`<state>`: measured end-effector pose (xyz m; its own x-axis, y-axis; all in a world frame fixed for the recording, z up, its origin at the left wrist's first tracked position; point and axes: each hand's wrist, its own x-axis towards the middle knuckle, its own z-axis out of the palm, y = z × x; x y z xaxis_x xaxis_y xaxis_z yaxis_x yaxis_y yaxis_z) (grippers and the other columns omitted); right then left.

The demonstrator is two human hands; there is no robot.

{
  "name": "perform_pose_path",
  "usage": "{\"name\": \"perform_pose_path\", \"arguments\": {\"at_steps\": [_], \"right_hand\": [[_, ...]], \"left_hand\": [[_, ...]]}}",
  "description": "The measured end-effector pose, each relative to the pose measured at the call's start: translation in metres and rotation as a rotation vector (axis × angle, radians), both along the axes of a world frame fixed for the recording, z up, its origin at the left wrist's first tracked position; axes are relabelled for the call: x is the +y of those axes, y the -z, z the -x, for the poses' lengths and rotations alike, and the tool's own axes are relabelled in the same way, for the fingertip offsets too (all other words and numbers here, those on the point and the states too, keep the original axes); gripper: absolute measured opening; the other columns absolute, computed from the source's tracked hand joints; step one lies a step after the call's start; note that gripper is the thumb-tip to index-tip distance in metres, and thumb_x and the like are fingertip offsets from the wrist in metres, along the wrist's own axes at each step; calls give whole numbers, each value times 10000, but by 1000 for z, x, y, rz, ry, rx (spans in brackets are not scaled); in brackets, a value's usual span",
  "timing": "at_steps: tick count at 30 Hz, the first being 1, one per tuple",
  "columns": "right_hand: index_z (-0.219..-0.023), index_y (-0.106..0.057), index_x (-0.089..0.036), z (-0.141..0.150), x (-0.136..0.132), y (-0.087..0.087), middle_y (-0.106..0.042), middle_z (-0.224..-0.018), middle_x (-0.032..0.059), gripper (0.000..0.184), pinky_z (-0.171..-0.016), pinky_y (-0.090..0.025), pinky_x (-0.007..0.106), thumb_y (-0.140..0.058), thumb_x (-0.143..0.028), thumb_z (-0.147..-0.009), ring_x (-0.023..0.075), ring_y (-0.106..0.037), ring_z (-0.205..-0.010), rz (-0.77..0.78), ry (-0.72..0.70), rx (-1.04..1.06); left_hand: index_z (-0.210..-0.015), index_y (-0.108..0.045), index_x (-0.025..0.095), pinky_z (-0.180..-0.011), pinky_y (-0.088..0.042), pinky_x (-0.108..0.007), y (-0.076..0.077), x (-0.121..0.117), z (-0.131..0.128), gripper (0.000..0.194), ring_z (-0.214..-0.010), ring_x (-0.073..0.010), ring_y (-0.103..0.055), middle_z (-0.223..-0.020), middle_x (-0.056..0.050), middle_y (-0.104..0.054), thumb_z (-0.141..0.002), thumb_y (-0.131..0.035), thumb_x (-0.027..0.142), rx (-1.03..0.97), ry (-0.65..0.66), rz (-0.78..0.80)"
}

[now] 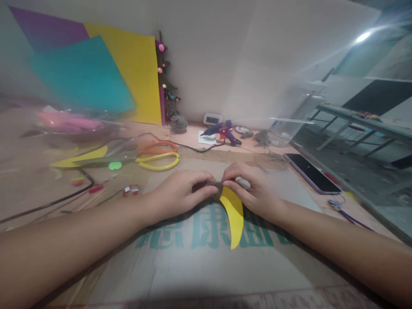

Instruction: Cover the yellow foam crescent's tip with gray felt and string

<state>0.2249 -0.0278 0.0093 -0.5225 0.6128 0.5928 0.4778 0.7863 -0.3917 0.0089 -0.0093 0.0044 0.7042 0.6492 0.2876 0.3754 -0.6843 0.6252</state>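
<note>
Both of my hands meet over a flat piece of cardboard [199, 262] with green printed characters. My left hand [180, 191] is closed, its fingers pinching a small dark strip [215, 185] from the left. My right hand [254, 189] is closed too and pinches the same strip from the right. A yellow crescent-shaped paper piece [234, 216] hangs from that spot toward me and lies on the cardboard.
Orange and yellow scissors [159, 155] lie at the back left beside a yellow paper offcut [80, 158]. A blue glue gun [223, 131] with a red light rests near the wall. A phone [312, 174] lies on the right. Coloured sheets [96, 73] lean on the wall.
</note>
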Motion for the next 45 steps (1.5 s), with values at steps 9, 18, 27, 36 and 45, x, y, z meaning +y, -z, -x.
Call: {"name": "perform_pose_path", "arguments": {"at_steps": [9,18,27,36,45], "right_hand": [[-1048,-593,-202,-6,-2,1,-672,-930,68,335,-738,-498,322,-335,-412,-1011,177,-631,-850,157,80,46],[-734,-558,-186,-4,2,-1,-613,-680,12,246,-570,-427,258,-532,-352,-914,146,-562,-632,192,209,-36],[-683,-549,-184,-4,4,0,-602,-643,11,299,-528,-384,255,-478,-326,-936,140,-540,-587,176,251,-46],[-685,-519,-185,-6,3,-2,-545,-666,-1,308,-568,-389,245,-446,-312,-956,130,-516,-619,180,221,34],[-754,-590,-182,-7,6,1,-612,-705,3,249,-624,-411,253,-506,-344,-923,149,-562,-666,239,257,36]], "left_hand": [[-843,-639,179,-605,-380,-241,0,0,-1,309,-682,-138,-558,-746,2,-640,-943,-439,392,-16,-113,35],[-791,-560,176,-538,-335,-236,-2,5,-1,299,-571,-117,-478,-601,42,-515,-934,-458,416,-139,-302,170],[-747,-554,169,-599,-365,-248,-3,6,-1,352,-658,-134,-513,-672,19,-558,-950,-428,426,-156,-250,123],[-837,-629,161,-555,-335,-238,0,6,-1,302,-600,-130,-483,-659,27,-567,-926,-462,397,-142,-253,174],[-765,-630,159,-606,-362,-240,-1,9,0,291,-653,-143,-517,-690,13,-598,-912,-484,363,-208,-277,145]]}}
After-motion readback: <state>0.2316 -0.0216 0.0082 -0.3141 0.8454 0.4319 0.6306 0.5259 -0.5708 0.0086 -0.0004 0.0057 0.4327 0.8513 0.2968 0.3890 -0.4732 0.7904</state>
